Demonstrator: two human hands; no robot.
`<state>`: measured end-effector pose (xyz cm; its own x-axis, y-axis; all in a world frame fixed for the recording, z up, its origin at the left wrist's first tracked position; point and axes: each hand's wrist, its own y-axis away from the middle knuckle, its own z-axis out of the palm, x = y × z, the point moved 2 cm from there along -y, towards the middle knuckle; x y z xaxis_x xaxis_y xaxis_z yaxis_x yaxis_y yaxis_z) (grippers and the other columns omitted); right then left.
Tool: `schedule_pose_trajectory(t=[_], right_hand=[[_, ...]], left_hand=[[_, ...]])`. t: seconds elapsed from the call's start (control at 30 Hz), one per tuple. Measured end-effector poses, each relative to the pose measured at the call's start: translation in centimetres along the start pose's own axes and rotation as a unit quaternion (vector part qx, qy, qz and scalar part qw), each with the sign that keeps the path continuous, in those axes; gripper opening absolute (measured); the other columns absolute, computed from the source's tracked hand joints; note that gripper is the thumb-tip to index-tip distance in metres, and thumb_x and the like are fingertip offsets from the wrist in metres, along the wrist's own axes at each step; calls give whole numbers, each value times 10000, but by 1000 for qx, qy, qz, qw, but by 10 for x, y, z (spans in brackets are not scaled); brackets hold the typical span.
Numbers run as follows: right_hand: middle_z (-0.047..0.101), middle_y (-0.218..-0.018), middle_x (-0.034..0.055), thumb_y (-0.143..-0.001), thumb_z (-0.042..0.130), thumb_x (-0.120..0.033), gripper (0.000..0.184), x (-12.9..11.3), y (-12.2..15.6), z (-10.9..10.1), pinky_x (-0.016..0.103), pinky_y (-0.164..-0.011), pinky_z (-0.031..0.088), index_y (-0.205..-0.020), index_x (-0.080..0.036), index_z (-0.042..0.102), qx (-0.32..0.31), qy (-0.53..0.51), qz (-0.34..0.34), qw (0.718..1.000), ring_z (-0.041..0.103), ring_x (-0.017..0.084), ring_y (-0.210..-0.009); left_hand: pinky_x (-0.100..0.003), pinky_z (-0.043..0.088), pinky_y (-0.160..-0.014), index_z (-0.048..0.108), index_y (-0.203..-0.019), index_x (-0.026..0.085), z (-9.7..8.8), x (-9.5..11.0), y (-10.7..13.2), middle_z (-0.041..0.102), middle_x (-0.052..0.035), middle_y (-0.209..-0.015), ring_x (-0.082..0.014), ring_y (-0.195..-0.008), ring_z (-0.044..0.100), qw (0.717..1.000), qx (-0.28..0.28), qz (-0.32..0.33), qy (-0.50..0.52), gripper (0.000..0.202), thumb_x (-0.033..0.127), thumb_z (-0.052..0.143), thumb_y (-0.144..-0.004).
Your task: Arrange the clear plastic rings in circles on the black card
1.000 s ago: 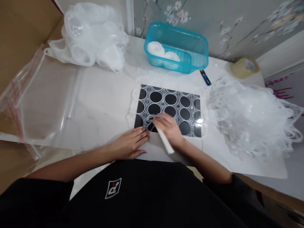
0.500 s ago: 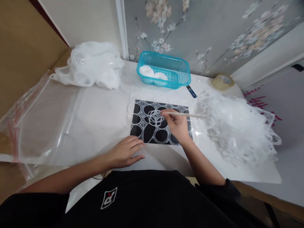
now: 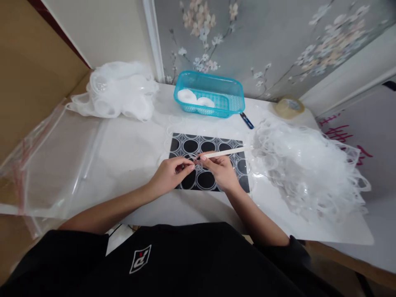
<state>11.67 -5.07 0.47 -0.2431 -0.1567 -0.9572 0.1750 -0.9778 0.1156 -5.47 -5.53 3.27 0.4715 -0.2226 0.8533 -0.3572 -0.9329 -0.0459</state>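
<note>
The black panel bears rows of pale grey rings, the strip is off-white, the basket translucent turquoise, and the grey wall covering carries white and peach blossoms on branches.

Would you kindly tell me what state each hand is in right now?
Left hand: at the thin rings; whether it grips them cannot be told.
Right hand: closed, holding the white strip.

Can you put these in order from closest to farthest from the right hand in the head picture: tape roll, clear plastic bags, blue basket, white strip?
1. White strip: held in the right hand.
2. Blue basket: beyond the hand, toward the back.
3. Tape roll: back right.
4. Clear plastic bags: far left.
</note>
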Motion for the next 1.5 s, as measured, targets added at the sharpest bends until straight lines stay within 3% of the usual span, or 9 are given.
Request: schedule_pose_trajectory(t=[0.23, 0.63, 0.77, 0.87, 0.97, 1.1, 1.2, 1.37, 1.5], right_hand=[[746, -880, 38, -823, 645, -355, 177, 5, 18, 13, 330, -787, 539, -877, -214, 736, 53, 108, -61, 991, 686, 201, -839], [748, -990, 32, -894, 506, -261, 234, 19, 28, 27, 336, -851, 539, -949, -269, 733, 20, 294, -157, 943, 694, 203, -926], [746, -983, 45, -866, 493, -207, 236, 5, -2, -5, 347, -874, 527, -871, -238, 727, 83, 350, -199, 912, 690, 204, -938], [745, -890, 53, -852, 520, -237, 200, -22, -31, -50, 403, -890, 505, -827, -201, 715, 247, 350, -200, 881, 688, 218, -904], [733, -820, 44, -829, 585, -312, 187, -36, -37, -69, 392, -840, 522, -800, -176, 710, 279, 251, -171, 911, 693, 200, -820], [728, -796, 32, -744, 693, -344, 151, -16, -14, -42, 399, -837, 542, -773, -197, 709, 186, 39, -51, 980, 692, 193, -783], [718, -791, 30, -685, 755, -333, 153, -5, 4, -18, 383, -810, 558, -764, -208, 716, 130, -87, 27, 987, 687, 179, -728], [723, -819, 21, -723, 746, -346, 143, -25, 21, -3, 352, -772, 549, -802, -227, 736, 33, -69, 36, 996, 679, 169, -716], [732, -792, 20, -720, 752, -366, 160, -38, 32, -2, 346, -748, 547, -813, -237, 740, 9, -46, 39, 998, 687, 176, -699]], left_hand=[[-210, 368, -498, 716, -770, 156, 6, -7, 0, 617, 10, -600, -104, -534, 506, 989, -7, -116, 88, 256, 385, 614, -819], [-181, 263, -376, 617, -605, 150, 21, -19, 9, 491, 51, -474, -51, -370, 388, 928, 33, -266, 259, 138, 261, 614, -687], [-183, 239, -346, 629, -593, 144, 21, -19, 14, 526, 36, -491, -49, -342, 386, 917, 17, -294, 270, 150, 273, 613, -666], [-181, 243, -348, 634, -580, 140, 12, -22, 28, 524, 33, -485, -50, -345, 393, 919, 1, -298, 257, 136, 252, 624, -657], [-183, 256, -366, 631, -602, 144, 0, -27, 47, 522, 38, -491, -55, -358, 409, 927, -40, -300, 220, 144, 260, 626, -687], [-190, 276, -407, 550, -549, 153, -14, -21, 65, 434, 57, -447, -56, -393, 369, 951, -67, -267, 140, 342, 397, 650, -767], [-200, 369, -490, 587, -616, 159, -19, -7, 61, 529, 24, -569, -88, -523, 473, 975, -41, -194, 97, 335, 431, 636, -805], [-283, 524, -713, 590, -1124, 221, -18, 3, 31, 621, -79, -1090, -219, -1004, 595, 982, 12, -82, 167, 329, 384, 613, -840], [-459, 380, -1058, 418, -1363, 294, -6, 12, 5, 436, -87, -1435, -266, -1312, 414, 980, -66, 40, 182, 557, 283, 615, -842]])
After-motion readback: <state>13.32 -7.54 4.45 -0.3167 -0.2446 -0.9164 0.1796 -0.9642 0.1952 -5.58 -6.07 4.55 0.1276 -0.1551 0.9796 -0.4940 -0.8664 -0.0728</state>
